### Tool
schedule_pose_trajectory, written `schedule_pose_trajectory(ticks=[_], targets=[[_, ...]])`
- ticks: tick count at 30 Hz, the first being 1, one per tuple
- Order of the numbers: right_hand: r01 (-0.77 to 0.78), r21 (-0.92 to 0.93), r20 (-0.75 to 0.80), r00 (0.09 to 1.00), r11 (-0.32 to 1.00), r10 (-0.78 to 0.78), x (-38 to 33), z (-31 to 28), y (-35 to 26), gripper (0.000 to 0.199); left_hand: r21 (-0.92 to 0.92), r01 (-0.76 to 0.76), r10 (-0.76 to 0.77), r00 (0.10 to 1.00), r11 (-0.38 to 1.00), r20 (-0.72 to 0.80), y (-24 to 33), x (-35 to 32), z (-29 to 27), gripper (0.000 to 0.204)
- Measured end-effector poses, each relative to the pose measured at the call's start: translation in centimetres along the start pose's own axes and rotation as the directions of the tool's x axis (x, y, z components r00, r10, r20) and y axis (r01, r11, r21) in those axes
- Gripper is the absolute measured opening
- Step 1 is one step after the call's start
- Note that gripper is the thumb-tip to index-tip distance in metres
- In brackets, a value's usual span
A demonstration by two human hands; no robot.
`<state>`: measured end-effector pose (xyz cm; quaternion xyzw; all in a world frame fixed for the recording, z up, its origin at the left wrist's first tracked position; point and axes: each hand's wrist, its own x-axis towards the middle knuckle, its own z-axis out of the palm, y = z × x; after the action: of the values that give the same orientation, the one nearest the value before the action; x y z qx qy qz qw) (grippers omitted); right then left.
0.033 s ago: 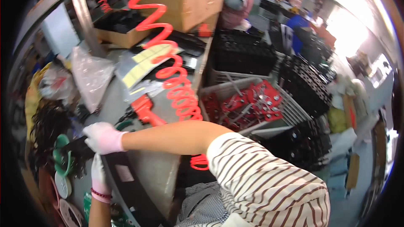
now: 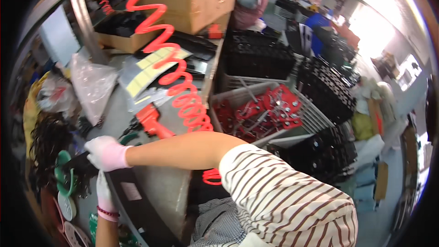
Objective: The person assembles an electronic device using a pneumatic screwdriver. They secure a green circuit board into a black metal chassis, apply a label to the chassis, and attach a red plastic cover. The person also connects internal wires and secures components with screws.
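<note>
Head view: gloved hands (image 2: 106, 153) on black panel (image 2: 137, 206)

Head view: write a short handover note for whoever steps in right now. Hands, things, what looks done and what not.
Right hand, white-gloved, reaches across and rests on the end of a long black panel lying on the grey bench.
Left hand, also gloved, sits against the panel's left edge; grip unclear.
Red coiled hose hangs over the bench; its red tool lies unheld.
Done: panel on bench. Left: cannot tell.

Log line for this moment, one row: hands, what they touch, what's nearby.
right hand: gloved, on long black panel | left hand: gloved, at panel's left edge | nearby: red coiled hose, grey crate of red parts
</note>
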<state>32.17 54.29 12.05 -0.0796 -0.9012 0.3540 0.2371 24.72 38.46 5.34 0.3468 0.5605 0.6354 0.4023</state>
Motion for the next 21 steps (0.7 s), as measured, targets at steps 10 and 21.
schedule_pose_trajectory(ticks=[10, 21], targets=[[0.123, -0.244, 0.109, 0.989, 0.962, -0.098, 0.5, 1.1, 1.2, 0.022, -0.28, 0.045, -0.075, 0.992, 0.959, -0.097, -1.1, 1.8, -0.4, 0.037], [-0.065, -0.09, 0.094, 0.993, 0.994, 0.073, -0.3, -0.8, -0.3, 0.024, -0.456, 0.181, -0.178, 0.983, 0.871, 0.051, 0.7, 0.3, 3.0, 0.047]])
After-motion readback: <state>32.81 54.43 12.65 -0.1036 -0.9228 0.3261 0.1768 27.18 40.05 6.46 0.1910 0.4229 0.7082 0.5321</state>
